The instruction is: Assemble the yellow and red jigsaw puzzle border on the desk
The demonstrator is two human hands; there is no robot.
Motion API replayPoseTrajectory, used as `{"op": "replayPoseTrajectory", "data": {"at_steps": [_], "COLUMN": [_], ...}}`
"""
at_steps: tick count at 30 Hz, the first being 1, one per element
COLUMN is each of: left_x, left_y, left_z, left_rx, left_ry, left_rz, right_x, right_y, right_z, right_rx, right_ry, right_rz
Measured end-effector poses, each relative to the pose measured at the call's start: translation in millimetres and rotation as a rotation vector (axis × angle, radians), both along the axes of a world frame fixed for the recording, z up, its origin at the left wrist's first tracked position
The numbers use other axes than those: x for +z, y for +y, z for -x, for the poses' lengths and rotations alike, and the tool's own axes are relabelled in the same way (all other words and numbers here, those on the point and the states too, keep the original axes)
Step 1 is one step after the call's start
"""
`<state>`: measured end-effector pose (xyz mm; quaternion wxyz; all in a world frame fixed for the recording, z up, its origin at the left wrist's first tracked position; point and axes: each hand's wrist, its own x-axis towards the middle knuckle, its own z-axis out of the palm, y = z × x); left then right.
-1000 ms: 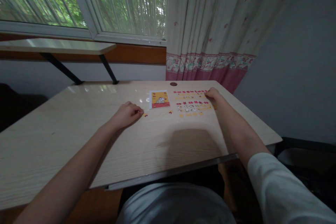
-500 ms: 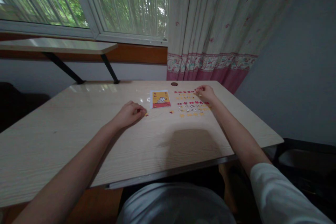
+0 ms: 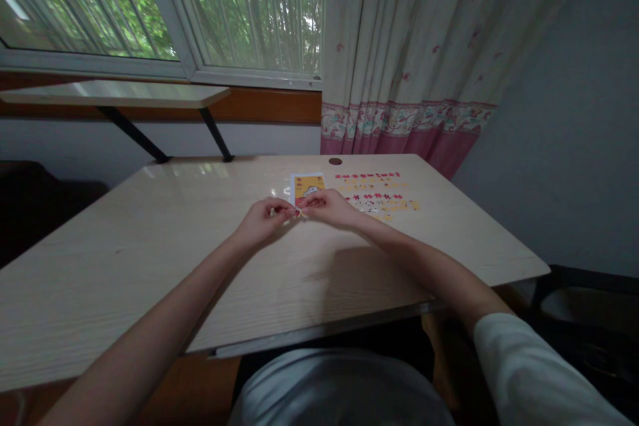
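Note:
In the head view, my left hand point(image 3: 261, 221) and my right hand point(image 3: 330, 208) meet in front of the picture card. Their fingertips pinch small red and yellow jigsaw puzzle pieces point(image 3: 298, 212) between them; the fingers cover most of these, and I cannot tell whether they are joined. Behind my hands lies the card point(image 3: 301, 182), yellow and red with a white cartoon animal, its lower right part hidden. Loose jigsaw pieces in rows lie to the right: a red row point(image 3: 367, 175) at the back, then yellow ones point(image 3: 397, 184), another red row point(image 3: 384, 197), and white and yellow pieces point(image 3: 382, 204). My right hand and wrist hide some.
The pale wooden table point(image 3: 164, 246) spreads beneath my arms. A raised shelf point(image 3: 124, 92) on black supports stands at the back left. A round brown cable hole point(image 3: 335, 161) is near the back edge, before the curtain point(image 3: 399, 80). A dark chair point(image 3: 584, 299) is at the right.
My right hand has come left from the back red row to meet my left hand. The left hand has shifted slightly right. A loose red and yellow piece near the card is now out of sight.

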<state>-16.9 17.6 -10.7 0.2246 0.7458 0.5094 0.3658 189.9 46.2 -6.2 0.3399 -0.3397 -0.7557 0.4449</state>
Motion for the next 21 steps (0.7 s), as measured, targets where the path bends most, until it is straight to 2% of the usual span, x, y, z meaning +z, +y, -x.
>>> {"op": "replayPoseTrajectory", "data": {"at_steps": [4, 9, 17, 21], "left_x": [2.3, 2.9, 5.8, 4.4], "left_y": [0.4, -0.3, -2.7, -1.6], "left_z": [1.4, -2.0, -4.1, -4.5], "left_rx": [-0.014, 0.003, 0.008, -0.002], "left_ry": [0.029, -0.044, -0.09, -0.167], "left_rz": [-0.002, 0.018, 0.014, 0.007], "right_x": [-5.6, -5.3, -5.4, -1.7], "right_y": [-8.8, -13.9, -15.2, -19.1], "right_z": [4.6, 4.6, 7.2, 4.5], "right_rx": [-0.088, -0.196, -0.214, -0.229], "right_ry": [-0.02, -0.008, 0.008, -0.021], "right_rz": [-0.079, -0.092, -0.098, -0.193]}}
